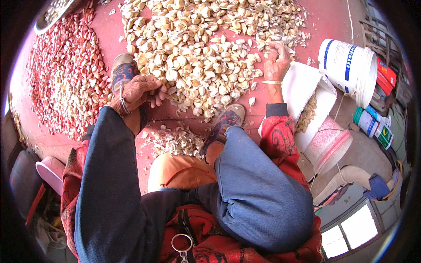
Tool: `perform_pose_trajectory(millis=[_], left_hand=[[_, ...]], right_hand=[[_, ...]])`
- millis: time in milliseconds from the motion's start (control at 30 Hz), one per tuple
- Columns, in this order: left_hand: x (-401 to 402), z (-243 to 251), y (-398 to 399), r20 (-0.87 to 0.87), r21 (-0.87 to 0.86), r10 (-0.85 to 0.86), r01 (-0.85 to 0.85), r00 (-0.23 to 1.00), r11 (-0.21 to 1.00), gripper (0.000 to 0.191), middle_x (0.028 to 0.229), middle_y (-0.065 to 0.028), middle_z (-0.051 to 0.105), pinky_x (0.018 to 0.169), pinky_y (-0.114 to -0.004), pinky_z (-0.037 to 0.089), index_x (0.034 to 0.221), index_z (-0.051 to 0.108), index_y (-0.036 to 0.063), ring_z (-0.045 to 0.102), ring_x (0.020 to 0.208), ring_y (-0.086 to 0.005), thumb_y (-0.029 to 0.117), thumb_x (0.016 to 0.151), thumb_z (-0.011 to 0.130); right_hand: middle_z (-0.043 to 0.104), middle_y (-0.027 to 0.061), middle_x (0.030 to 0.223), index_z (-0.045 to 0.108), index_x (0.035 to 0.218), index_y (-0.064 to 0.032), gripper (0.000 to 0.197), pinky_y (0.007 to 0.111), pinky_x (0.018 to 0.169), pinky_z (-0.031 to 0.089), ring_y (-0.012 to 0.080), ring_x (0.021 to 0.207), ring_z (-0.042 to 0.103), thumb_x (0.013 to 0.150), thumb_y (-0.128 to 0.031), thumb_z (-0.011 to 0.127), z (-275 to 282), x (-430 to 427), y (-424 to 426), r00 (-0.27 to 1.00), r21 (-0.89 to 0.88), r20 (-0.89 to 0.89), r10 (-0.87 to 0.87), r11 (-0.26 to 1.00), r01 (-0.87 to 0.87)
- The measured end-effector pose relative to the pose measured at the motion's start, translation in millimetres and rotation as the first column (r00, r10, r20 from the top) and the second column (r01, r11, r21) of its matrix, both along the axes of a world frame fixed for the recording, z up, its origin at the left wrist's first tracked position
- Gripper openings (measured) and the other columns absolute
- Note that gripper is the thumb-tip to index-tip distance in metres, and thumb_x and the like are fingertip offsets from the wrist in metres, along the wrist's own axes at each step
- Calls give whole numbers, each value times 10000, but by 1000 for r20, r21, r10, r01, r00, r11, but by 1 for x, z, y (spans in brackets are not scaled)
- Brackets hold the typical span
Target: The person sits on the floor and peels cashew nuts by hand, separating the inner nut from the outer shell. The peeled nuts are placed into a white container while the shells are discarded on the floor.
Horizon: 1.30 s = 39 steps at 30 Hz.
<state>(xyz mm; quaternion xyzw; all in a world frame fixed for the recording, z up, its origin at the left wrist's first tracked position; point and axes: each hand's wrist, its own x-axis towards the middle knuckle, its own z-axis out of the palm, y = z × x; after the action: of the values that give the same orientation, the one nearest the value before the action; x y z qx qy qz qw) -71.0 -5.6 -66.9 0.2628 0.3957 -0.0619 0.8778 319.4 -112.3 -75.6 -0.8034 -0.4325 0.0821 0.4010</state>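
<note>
A broad pile of pale garlic cloves (210,70) in papery skins lies on the red floor before me. My left hand (144,90), with a bangle at the wrist, hovers beside the pile's left edge near my shoe. Its fingers curl towards the thumb, and whether they pinch a clove cannot be made out. At the pile's right side is my right hand (278,60), wearing a bangle, its fingers bent close to some smaller cloves. Its palm side is hidden. Loose garlic skins (179,139) are heaped between my feet.
Reddish cloves (70,75) spread at the left, below a white-rimmed basin (52,16). On the right are a tipped white bucket (345,67), a white sack (297,82) with brownish contents and a pink-stained bucket (329,144). An orange rounded object (184,167) sits between my legs.
</note>
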Motion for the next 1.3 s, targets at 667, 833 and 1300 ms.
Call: perform_pose_trajectory(millis=[667, 833, 1300], left_hand=[[-2, -2, 1, 5, -20, 6, -6, 1000, 1000, 259, 797, -83, 669, 571, -279, 525, 945, 646, 12, 647, 643, -173, 230, 998, 517], [-1, 0, 1, -14, -10, 11, -11, 1000, 1000, 255, 797, -82, 671, 566, -278, 519, 944, 647, 11, 646, 640, -172, 226, 994, 519], [0, 1, -1, -26, 7, 20, -20, 999, 1000, 268, 786, -87, 667, 556, -274, 512, 917, 641, 13, 633, 617, -172, 232, 991, 505]], right_hand=[[652, 109, 1015, 670, 931, -39, 250, 386, 865, 494, 269, 958, 618, 813, 44, 467, -10, 13, 4, 958, -15, 267, 110, 994, -110], [623, 87, 1015, 669, 892, -99, 265, 413, 822, 488, 310, 946, 599, 736, 69, 537, -19, 18, 14, 921, -185, 348, 175, 976, -116], [671, 89, 884, 644, 902, -2, 189, 314, 748, 515, 196, 784, 635, 856, 26, 463, -21, 24, -37, 993, -12, -64, -102, 995, 102]])
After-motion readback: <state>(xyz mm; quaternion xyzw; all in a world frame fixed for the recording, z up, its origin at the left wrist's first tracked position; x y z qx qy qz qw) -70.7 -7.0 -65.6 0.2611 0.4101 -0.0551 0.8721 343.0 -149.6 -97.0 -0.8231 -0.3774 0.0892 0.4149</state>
